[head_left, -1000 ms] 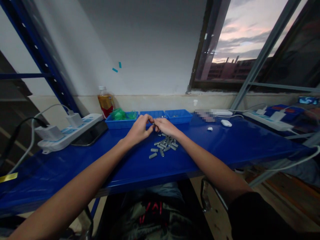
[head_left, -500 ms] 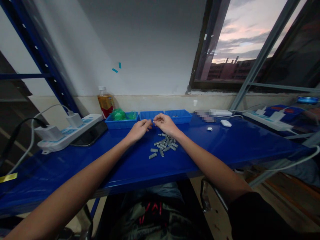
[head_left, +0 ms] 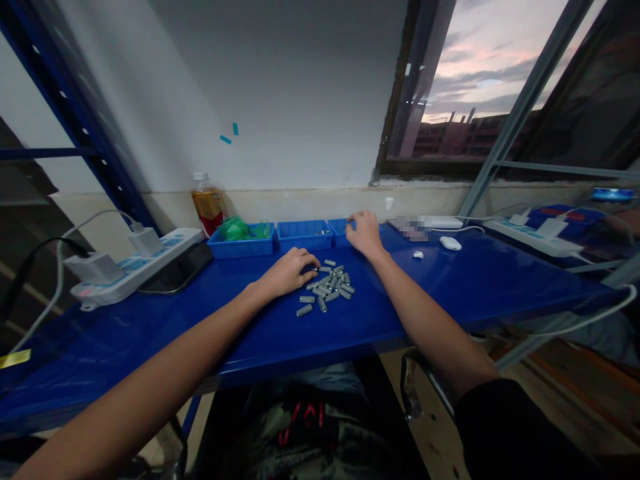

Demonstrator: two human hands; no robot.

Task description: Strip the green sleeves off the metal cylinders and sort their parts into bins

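Note:
A heap of several small grey metal cylinders (head_left: pixel 327 287) lies on the blue table (head_left: pixel 440 287). My left hand (head_left: pixel 290 270) rests at the heap's left edge, fingers curled down onto the pieces. My right hand (head_left: pixel 364 232) reaches into the right-hand blue tray (head_left: pixel 341 231) at the back, fingers bent down; whatever they touch is hidden. The middle blue tray (head_left: pixel 304 235) holds a few small parts. The left blue tray (head_left: pixel 243 243) holds green plastic bags (head_left: pixel 235 229).
A drink bottle (head_left: pixel 207 208) stands behind the trays. A white power strip (head_left: pixel 125 267) with chargers and a dark phone (head_left: pixel 180 270) lie at left. White devices (head_left: pixel 450 243) and another power strip (head_left: pixel 530 237) sit at right. A window is behind.
My hands have parted: the left dropped from in front of the trays down to the heap of cylinders, and the right moved right and back into the right-hand tray.

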